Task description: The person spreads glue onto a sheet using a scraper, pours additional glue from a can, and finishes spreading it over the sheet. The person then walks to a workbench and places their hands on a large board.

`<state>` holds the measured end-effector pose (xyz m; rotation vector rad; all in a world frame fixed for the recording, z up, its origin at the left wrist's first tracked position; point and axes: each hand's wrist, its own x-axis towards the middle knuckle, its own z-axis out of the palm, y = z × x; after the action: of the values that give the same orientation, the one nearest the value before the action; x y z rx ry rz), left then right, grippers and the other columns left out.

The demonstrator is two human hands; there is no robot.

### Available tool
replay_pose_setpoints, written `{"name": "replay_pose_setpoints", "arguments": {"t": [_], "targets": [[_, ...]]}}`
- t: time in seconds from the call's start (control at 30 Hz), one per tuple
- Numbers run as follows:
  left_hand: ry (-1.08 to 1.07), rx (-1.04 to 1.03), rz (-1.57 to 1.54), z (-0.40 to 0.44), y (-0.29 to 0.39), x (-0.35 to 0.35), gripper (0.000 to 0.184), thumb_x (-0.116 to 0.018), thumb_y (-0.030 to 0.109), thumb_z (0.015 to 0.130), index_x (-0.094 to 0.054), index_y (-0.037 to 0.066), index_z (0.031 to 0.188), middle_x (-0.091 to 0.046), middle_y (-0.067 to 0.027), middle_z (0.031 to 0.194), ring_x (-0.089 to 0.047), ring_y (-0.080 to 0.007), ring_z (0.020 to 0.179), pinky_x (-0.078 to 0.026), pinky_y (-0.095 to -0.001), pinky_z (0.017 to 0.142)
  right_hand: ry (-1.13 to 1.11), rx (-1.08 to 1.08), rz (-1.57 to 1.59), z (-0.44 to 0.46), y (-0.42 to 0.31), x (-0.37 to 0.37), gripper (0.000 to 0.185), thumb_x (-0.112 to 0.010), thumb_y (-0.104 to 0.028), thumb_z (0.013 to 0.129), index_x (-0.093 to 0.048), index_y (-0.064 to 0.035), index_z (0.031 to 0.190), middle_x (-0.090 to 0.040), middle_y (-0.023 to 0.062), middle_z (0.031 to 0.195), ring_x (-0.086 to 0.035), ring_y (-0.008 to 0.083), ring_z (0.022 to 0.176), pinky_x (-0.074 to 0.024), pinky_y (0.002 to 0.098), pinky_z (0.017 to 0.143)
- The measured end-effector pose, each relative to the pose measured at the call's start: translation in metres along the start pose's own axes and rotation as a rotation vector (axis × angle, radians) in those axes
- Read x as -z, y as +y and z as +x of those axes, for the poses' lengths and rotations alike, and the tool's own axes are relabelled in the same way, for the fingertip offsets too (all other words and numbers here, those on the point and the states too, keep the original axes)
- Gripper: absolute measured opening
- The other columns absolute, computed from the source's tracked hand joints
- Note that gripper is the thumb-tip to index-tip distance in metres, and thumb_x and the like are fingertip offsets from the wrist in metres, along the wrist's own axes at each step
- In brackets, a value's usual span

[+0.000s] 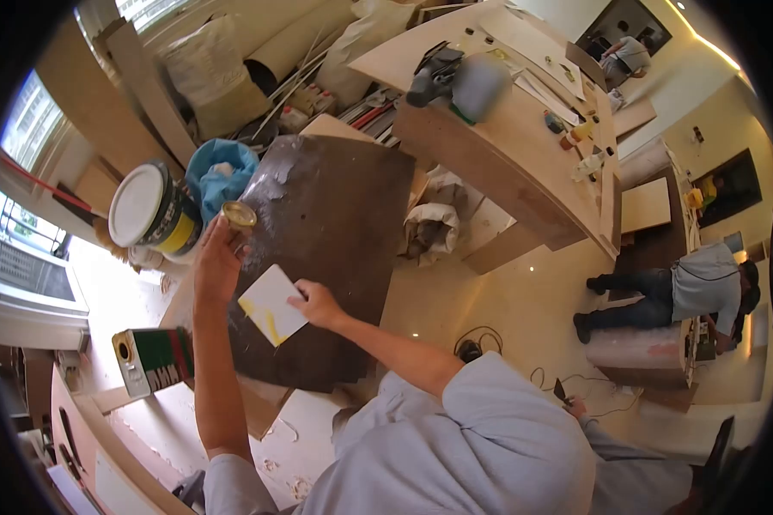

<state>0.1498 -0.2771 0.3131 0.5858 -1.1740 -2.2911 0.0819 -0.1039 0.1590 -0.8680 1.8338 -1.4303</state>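
Observation:
My left hand (217,268) is raised at the left edge of a dark brown board (339,215). Its fingers are closed around a small round tin (238,215) with a gold-coloured inside. In my right hand (319,305) is a flat white square plate (272,300), pinched at its right corner. Yellow smears run along the plate's lower left edge. The plate is over the lower left part of the board, and I cannot tell whether it touches the surface. Whitish marks show on the board's upper left.
A lidded bucket (137,206) and a blue bag (219,176) stand beyond my left hand. Left of my forearm is a green metal can (152,360). A large wooden table (481,163) bears tools and bottles. Another person (704,287) bends over at the right; cables (481,339) lie on the floor.

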Motion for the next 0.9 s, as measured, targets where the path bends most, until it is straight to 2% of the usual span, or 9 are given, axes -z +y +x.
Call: {"name": "replay_pose_setpoints", "arguments": {"t": [0.13,0.27,0.33,0.47,0.57,0.67,0.83,0.87,0.9], "targets": [[-0.019,-0.125,0.509,0.098,0.017,-0.169,0.035,-0.058,0.029,0.089,-0.057,0.005,0.115,-0.062,-0.0006,0.095,-0.057,-0.0081,0.083,-0.043,-0.0220,0.065,-0.141,0.098,0.029,0.037,0.002,0.016,0.022,-0.064,-0.019,0.079,-0.059,-0.0001,0.089,-0.063,0.0170,0.080,-0.063,0.0260,0.075,-0.0468,0.0366,0.066],[-0.176,-0.248,0.664,0.198,0.004,-0.311,0.044,-0.062,0.033,0.086,-0.057,0.000,0.116,-0.061,-0.0012,0.092,-0.054,-0.0074,0.079,-0.041,-0.0211,0.064,-0.269,0.051,0.196,0.061,-0.004,0.057,0.019,-0.061,-0.016,0.080,-0.058,-0.0002,0.091,-0.063,0.0179,0.083,-0.063,0.0265,0.077,-0.0469,0.0369,0.068],[-0.264,-0.329,0.901,0.271,-0.019,-0.377,0.050,-0.063,0.042,0.082,-0.061,0.003,0.114,-0.062,-0.0028,0.089,-0.055,-0.0090,0.076,-0.043,-0.0223,0.064,-0.264,0.048,0.242,0.069,-0.001,0.080,0.020,-0.061,-0.015,0.080,-0.058,0.0002,0.093,-0.064,0.0182,0.083,-0.063,0.0283,0.076,-0.0470,0.0371,0.068],[-0.383,-0.633,1.448,0.359,-0.072,-0.503,0.053,-0.066,0.049,0.073,-0.067,0.004,0.101,-0.067,-0.0158,0.090,-0.064,-0.0245,0.086,-0.049,-0.0328,0.074,-0.313,0.011,0.292,0.083,0.000,0.124,0.021,-0.062,-0.016,0.078,-0.060,-0.0004,0.092,-0.064,0.0201,0.089,-0.062,0.0343,0.086,-0.0467,0.0407,0.073],[-0.433,-0.588,1.847,0.405,-0.103,-0.559,0.046,-0.068,0.043,0.073,-0.068,0.004,0.097,-0.067,-0.0152,0.094,-0.063,-0.0292,0.091,-0.050,-0.0355,0.079,-0.360,-0.010,0.278,0.091,0.007,0.133,0.021,-0.062,-0.016,0.078,-0.060,-0.0004,0.092,-0.063,0.0206,0.090,-0.061,0.0352,0.086,-0.0464,0.0411,0.074],[-0.491,-0.482,2.020,0.422,-0.121,-0.589,0.043,-0.070,0.040,0.072,-0.068,0.004,0.095,-0.067,-0.0141,0.096,-0.063,-0.0270,0.093,-0.050,-0.0355,0.080,-0.334,0.036,0.349,0.096,0.005,0.147,0.021,-0.062,-0.015,0.078,-0.059,-0.0002,0.092,-0.063,0.0213,0.091,-0.061,0.0359,0.087,-0.0460,0.0420,0.074],[-0.563,-0.352,2.146,0.444,-0.141,-0.594,0.042,-0.072,0.036,0.071,-0.067,0.005,0.098,-0.066,-0.0132,0.101,-0.063,-0.0257,0.096,-0.050,-0.0347,0.083,-0.436,0.051,0.468,0.111,-0.001,0.172,0.026,-0.056,-0.017,0.083,-0.055,-0.0005,0.103,-0.061,0.0235,0.093,-0.059,0.0395,0.086,-0.0460,0.0404,0.071],[-0.573,-0.340,2.152,0.447,-0.142,-0.593,0.042,-0.072,0.036,0.071,-0.067,0.005,0.099,-0.066,-0.0130,0.102,-0.063,-0.0256,0.096,-0.050,-0.0346,0.083,-0.440,-0.016,0.494,0.113,-0.007,0.179,0.019,-0.061,-0.014,0.078,-0.059,0.0006,0.091,-0.062,0.0205,0.087,-0.061,0.0339,0.083,-0.0460,0.0408,0.072],[-0.574,-0.334,2.144,0.446,-0.141,-0.593,0.042,-0.072,0.036,0.071,-0.067,0.005,0.100,-0.066,-0.0128,0.103,-0.063,-0.0258,0.096,-0.050,-0.0346,0.083,-0.450,-0.019,0.502,0.115,-0.010,0.183,0.019,-0.061,-0.013,0.078,-0.058,0.0007,0.091,-0.063,0.0204,0.087,-0.062,0.0336,0.083,-0.0461,0.0406,0.072]]}}
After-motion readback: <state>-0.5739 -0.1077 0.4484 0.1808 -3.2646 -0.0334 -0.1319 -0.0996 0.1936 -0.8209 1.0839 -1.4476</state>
